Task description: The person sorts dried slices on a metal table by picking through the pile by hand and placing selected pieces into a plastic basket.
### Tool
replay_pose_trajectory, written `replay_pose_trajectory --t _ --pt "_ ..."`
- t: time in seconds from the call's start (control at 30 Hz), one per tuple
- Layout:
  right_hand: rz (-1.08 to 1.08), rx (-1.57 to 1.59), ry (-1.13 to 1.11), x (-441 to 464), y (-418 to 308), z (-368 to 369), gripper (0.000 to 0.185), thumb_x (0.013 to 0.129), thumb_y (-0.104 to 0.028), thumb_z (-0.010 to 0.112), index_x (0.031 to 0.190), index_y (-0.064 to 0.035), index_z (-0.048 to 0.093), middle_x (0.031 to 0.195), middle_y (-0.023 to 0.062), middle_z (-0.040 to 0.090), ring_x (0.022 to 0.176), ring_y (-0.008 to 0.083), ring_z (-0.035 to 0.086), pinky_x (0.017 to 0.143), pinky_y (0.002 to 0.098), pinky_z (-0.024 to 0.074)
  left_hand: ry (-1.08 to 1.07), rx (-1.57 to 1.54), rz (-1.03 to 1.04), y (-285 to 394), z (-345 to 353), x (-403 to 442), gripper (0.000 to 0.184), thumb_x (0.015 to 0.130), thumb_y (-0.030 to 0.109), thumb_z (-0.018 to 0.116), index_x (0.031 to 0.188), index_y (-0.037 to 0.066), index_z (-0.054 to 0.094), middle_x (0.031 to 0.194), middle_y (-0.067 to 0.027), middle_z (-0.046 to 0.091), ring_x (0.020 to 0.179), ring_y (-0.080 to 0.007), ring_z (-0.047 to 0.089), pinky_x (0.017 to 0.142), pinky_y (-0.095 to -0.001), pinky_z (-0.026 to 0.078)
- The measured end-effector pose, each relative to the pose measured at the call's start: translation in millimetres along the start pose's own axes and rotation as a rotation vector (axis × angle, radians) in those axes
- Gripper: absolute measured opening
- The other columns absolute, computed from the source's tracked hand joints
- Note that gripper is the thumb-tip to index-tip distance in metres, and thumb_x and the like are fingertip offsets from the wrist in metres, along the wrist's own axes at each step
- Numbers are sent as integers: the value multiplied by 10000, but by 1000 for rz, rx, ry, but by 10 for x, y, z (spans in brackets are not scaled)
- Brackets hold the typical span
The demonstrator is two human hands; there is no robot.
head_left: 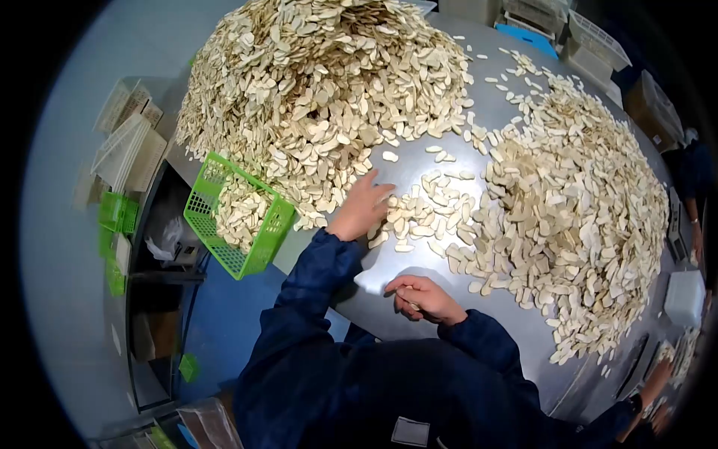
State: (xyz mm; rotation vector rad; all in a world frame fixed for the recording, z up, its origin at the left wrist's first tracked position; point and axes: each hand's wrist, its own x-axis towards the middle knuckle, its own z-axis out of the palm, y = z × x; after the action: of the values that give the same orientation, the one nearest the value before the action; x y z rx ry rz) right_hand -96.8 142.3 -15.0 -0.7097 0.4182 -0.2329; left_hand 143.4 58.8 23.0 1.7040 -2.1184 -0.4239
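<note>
My left hand [362, 211] is over the metal table [396, 269], its fingers spread at the edge of a loose patch of pale, dried-looking slices [441, 202]. My right hand [426, 298] is curled near the table's front edge, with a bit of a pale slice showing between its fingers. Beyond the left hand rises a tall heap of the same flat, oblong slices [321, 90]. To the right spreads a second, wider pile [568, 217]. A green perforated basket [278, 232], partly filled with slices, sits tilted at the table's left edge.
On the left, a rack [161, 277] carries stacked pale trays [131, 153] and green baskets [118, 213]. Clear plastic bins [594, 45] and a blue tray [527, 39] are at the back right. Another person's hand [658, 378] and a white container [684, 298] appear at far right.
</note>
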Motion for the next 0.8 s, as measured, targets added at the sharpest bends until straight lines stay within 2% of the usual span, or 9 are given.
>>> replay_pose_trajectory --t 0.07,0.2,0.27,0.37,0.47,0.5,0.63,0.73,0.8 --pt "12 -14 -39 14 40 -11 232 986 -140 459 1168 -29 551 738 56 561 497 63 431 440 208 343 6 -113 -136 -182 4 -94 490 810 173 668 1278 91 548 1331 -240 442 1233 -408 423 1039 -414 364" --pt "33 -28 -55 11 11 14 231 986 -154 464 1167 -39 551 744 54 563 496 61 424 442 207 342 59 -189 -38 157 157 -204 598 757 175 718 1309 84 507 1261 -192 490 1186 -377 447 1011 -393 381" --pt "32 -33 -34 4 16 17 227 987 -143 462 1162 -34 556 738 55 566 493 61 421 441 208 338 74 11 -9 423 248 -269 568 755 155 720 1284 84 527 1267 -165 490 1199 -354 439 996 -382 384" --pt "24 3 4 -2 -10 36 219 985 -115 461 1146 -15 570 724 61 572 489 62 422 439 211 337 122 -60 -25 289 377 -250 455 777 127 690 1215 71 579 1191 -141 547 1082 -294 529 899 -348 446" --pt "29 4 24 -8 -12 43 220 984 -117 464 1143 -11 572 726 67 577 486 62 421 434 211 337 50 -424 -313 251 139 -236 296 813 107 615 1102 48 636 1026 -175 594 884 -313 587 793 -367 480" --pt "25 -2 21 -2 1 36 220 984 -115 462 1144 -11 572 728 68 578 486 63 422 432 211 337 118 -399 -266 118 182 -269 233 844 79 582 1061 18 644 899 -125 630 750 -230 614 672 -327 489" --pt "21 -8 10 14 35 -5 220 983 -107 458 1147 -11 568 739 73 581 485 67 428 424 212 338 -37 -951 -464 -131 171 -379 184 915 121 566 1057 34 646 957 -10 634 786 -78 592 636 -242 486" --pt "14 2 40 9 15 -17 215 979 -100 458 1143 -12 567 746 74 582 484 71 434 421 214 342 -86 -1316 -661 39 81 -425 165 929 119 560 1065 74 641 971 20 621 806 -59 580 661 -218 485" --pt "-5 4 73 -2 -18 -17 209 978 -96 459 1136 -12 567 746 75 580 482 74 437 421 217 344 -85 -1301 -691 60 115 -454 155 933 115 558 1065 84 633 969 34 613 815 -44 567 670 -201 476"
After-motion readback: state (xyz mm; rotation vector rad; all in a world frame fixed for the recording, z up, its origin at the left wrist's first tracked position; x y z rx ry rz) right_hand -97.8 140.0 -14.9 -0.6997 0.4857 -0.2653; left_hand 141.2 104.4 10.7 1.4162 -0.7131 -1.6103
